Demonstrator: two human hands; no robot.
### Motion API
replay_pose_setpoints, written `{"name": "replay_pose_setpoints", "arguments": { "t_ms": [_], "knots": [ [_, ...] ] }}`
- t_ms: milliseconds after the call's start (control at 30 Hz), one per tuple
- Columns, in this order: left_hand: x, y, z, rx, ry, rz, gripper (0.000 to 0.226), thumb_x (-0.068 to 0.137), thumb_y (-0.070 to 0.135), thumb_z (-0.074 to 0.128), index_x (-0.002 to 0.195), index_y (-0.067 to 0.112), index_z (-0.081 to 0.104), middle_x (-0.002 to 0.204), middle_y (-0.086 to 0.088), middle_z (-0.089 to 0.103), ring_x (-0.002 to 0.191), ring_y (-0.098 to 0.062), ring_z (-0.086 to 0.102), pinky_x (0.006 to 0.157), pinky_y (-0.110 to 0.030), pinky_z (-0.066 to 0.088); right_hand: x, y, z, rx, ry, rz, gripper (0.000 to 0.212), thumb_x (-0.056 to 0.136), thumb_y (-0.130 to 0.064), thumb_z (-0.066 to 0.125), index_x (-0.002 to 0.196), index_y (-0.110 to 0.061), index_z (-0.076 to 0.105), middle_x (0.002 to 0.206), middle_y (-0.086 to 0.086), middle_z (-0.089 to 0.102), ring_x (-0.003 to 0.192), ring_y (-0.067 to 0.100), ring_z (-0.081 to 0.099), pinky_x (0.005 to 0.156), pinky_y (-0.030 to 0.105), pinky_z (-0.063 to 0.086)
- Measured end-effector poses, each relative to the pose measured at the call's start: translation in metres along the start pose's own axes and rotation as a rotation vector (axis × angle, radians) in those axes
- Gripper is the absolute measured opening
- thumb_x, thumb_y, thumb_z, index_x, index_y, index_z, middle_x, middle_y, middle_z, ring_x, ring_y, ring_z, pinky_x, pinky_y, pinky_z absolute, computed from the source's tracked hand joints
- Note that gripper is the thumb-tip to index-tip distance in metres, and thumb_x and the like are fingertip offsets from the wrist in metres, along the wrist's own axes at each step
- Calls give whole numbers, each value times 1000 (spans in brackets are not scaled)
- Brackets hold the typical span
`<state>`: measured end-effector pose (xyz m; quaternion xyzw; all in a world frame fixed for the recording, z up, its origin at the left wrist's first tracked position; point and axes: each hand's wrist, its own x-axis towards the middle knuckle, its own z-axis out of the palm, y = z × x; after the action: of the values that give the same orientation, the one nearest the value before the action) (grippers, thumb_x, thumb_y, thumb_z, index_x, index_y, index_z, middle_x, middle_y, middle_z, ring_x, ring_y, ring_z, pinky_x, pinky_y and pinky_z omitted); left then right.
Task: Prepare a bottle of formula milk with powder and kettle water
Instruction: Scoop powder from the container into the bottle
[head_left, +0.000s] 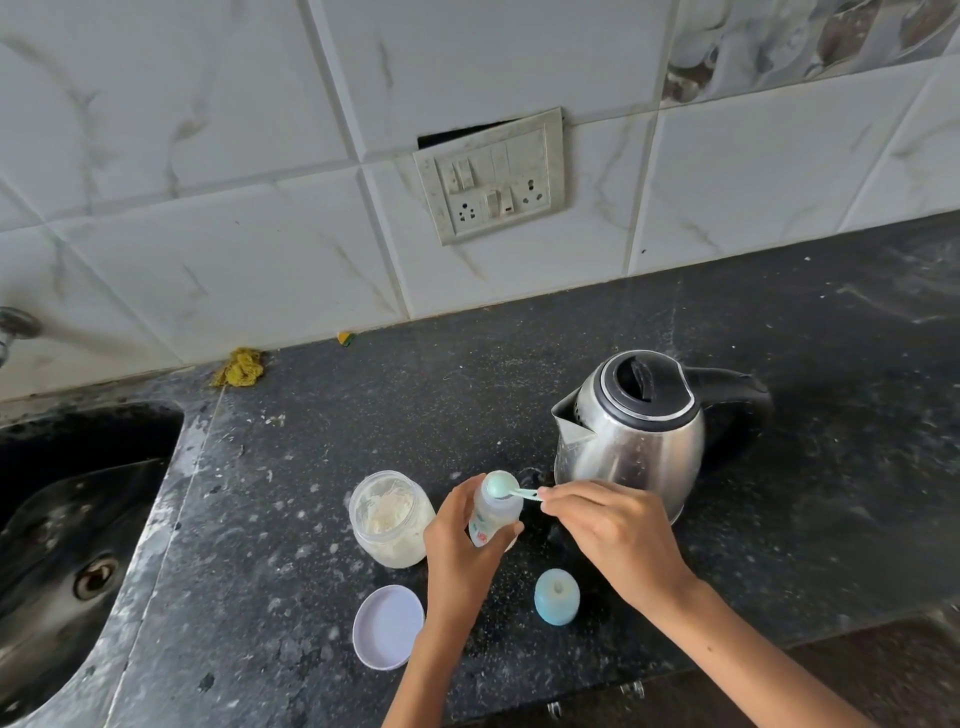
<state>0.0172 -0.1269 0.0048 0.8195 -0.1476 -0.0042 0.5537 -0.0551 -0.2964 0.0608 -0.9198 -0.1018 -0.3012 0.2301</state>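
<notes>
Now the left hand (460, 545) wraps its fingers around the small clear plastic baby bottle (494, 512) above the black speckled table (779, 493), while the right hand (618, 535) has its fingers pinching the pale green plastic scoop (506, 486) at the bottle's mouth, beside the open glass jar of powder (389, 519).

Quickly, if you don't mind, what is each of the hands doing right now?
Left hand: closed around the baby bottle, holding it upright on the counter.
Right hand: pinching the scoop by its handle, bowl over the bottle's mouth.
</notes>
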Motion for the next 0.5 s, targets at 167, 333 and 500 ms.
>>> {"name": "replay_pose_setpoints", "arguments": {
  "t_ms": [167,333,500],
  "knots": [
    [1,-2,1,7,-14,-10,60,68,15,87,110,43,54,109,17,67,103,-5,63,85,-17,49,3,1,-2,-14,-34,17,22,66,6,84,79,-11,77,85,-3,77,73,13,74,51,29,58],
    [1,-4,4,7,-15,-46,60,67,14,88,107,42,53,107,15,67,100,-1,62,81,-11,47,8,-3,3,57,-48,274,17,72,-3,81,78,-18,78,78,-9,76,62,9,70,52,33,58],
    [-2,-9,8,-4,-12,-106,59,69,15,87,107,40,50,108,17,65,101,-1,61,82,-18,49,11,-12,4,340,51,607,16,73,-2,81,83,-14,80,74,-6,77,65,0,70,64,18,59]
  ]
}}
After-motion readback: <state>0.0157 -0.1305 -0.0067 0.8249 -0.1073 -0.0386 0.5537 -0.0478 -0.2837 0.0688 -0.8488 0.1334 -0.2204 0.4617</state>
